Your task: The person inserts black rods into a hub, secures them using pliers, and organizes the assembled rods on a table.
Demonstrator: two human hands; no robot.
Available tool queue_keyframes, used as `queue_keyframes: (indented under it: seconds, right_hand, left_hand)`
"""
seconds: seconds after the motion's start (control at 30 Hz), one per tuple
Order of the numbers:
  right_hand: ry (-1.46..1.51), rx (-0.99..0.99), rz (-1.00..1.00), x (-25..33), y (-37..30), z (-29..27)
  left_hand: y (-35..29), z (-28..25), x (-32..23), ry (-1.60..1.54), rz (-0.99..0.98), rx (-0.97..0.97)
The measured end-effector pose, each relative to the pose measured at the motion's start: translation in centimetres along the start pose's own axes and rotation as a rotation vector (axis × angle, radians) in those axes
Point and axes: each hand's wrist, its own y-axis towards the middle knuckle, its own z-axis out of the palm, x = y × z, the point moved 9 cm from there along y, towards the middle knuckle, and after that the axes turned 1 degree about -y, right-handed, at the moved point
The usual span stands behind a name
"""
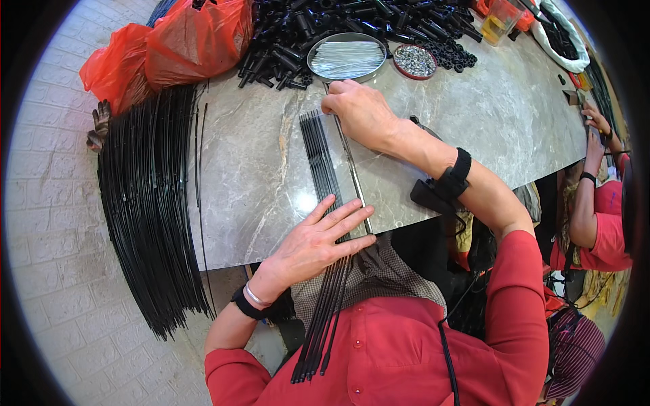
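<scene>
My left hand (319,235) lies flat with its fingers spread across a row of thin black rods (319,152). The rods lie side by side on the table, and their lower ends hang over its near edge in front of my red shirt. Its fingertips reach a separate thin dark rod (354,172) to the right of the row. At that rod's far end my right hand (359,111) is closed, with thumb and fingers pinched together round it; the exact grip is partly hidden by the fingers.
Many long black rods (145,203) lie over the table's left edge. Red plastic bags (196,44) stand behind them. Farther back are a pile of black tubes (291,54), a tin of silvery pins (347,57) and a red-rimmed dish (415,62). A co-worker's hands (596,128) are at the right.
</scene>
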Motion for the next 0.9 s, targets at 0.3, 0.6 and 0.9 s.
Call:
queue_keyframes:
  seconds: [0.3,0.6,0.9]
  right_hand:
    - [-0.031,-0.009,0.005,0.2,0.1,0.2]
    - [-0.071,0.033,-0.006,1.0,0.3,0.6]
    - [-0.128,0.006,-0.045,1.3,0.5,0.8]
  left_hand:
    - [0.1,0.0,0.0,0.004,0.01,-0.006]
    - [-0.2,0.0,0.1,-0.004,0.014,-0.033]
    - [-0.1,0.0,0.1,0.03,0.032,-0.032]
